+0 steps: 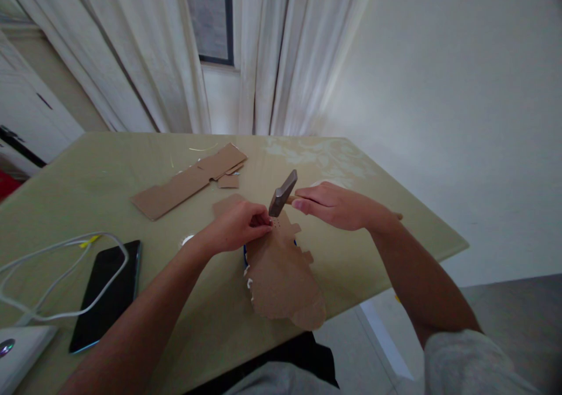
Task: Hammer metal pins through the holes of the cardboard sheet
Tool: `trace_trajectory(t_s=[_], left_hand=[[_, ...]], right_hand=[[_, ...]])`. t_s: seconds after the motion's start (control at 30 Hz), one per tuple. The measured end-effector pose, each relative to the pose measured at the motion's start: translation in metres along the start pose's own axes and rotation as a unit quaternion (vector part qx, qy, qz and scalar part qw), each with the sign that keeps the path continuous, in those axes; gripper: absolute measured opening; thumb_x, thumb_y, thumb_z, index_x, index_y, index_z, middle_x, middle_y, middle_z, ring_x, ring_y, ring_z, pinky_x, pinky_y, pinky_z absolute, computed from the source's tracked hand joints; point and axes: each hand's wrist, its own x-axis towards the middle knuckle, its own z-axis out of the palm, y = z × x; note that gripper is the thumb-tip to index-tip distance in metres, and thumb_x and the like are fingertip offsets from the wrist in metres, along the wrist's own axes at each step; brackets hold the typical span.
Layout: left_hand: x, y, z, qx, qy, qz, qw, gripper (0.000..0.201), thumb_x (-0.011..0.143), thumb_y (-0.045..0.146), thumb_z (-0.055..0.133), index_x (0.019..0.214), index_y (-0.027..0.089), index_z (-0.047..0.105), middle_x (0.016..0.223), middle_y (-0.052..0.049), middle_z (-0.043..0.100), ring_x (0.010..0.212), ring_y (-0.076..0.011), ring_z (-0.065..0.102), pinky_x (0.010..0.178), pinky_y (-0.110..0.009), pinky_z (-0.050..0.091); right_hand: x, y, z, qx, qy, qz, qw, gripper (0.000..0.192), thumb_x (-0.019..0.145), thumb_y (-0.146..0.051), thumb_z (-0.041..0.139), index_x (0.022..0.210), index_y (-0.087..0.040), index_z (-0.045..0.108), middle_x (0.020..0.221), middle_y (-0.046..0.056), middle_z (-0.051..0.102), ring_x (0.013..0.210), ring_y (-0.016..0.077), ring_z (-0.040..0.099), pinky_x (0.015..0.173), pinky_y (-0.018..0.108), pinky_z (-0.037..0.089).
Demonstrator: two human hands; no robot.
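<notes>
Near the table's middle lies a cut piece of brown cardboard with ragged edges and a cluster of small dark holes. Bits of something blue show under its sides. My right hand grips a hammer by its wooden handle, close to the metal head. The head hangs just over the holes, beside my left fingertips. My left hand rests at the cardboard with thumb and fingers pinched together; what they hold, if anything, is too small to make out.
Flat cardboard strips lie toward the back of the table. At left are a dark phone, a looped white cable and a white device. Curtains hang behind the table; a wall stands at right.
</notes>
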Motion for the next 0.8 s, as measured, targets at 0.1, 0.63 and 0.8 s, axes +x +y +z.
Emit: trace_trajectory(t_s=[0.1,0.63,0.8], left_hand=[[0.0005,-0.0005,0.0001,0.0,-0.004,0.006,1.0,0.016,0.093,0.033,0.071,0.086,0.019,0.072,0.074,0.0,0.072,0.066,-0.0155,0.061,0.062,-0.027,0.042],[0.0018,-0.002,0.0007,0.006,-0.004,0.002,1.0,0.017,0.091,0.034,0.072,0.083,0.019,0.071,0.071,0.001,0.069,0.065,-0.0148,0.058,0.061,-0.027,0.039],[0.0021,-0.0017,0.0007,0.001,-0.01,0.005,1.0,0.016,0.091,0.034,0.072,0.084,0.019,0.071,0.071,0.001,0.068,0.065,-0.0151,0.059,0.061,-0.027,0.04]], right_hand=[[0.001,-0.0007,0.0001,-0.005,-0.023,0.0,1.0,0.045,0.115,-0.047,0.039,0.088,-0.02,0.063,0.083,0.005,0.066,0.075,0.0201,0.057,0.074,0.035,0.037],[-0.0033,-0.0015,0.001,0.001,-0.008,0.005,1.0,0.046,0.116,-0.051,0.039,0.093,-0.02,0.065,0.086,0.005,0.066,0.077,0.0206,0.057,0.076,0.034,0.037],[-0.0027,-0.0024,0.0025,-0.009,-0.039,-0.004,0.999,0.045,0.116,-0.047,0.039,0.091,-0.02,0.065,0.085,0.004,0.067,0.077,0.0201,0.058,0.076,0.035,0.037]])
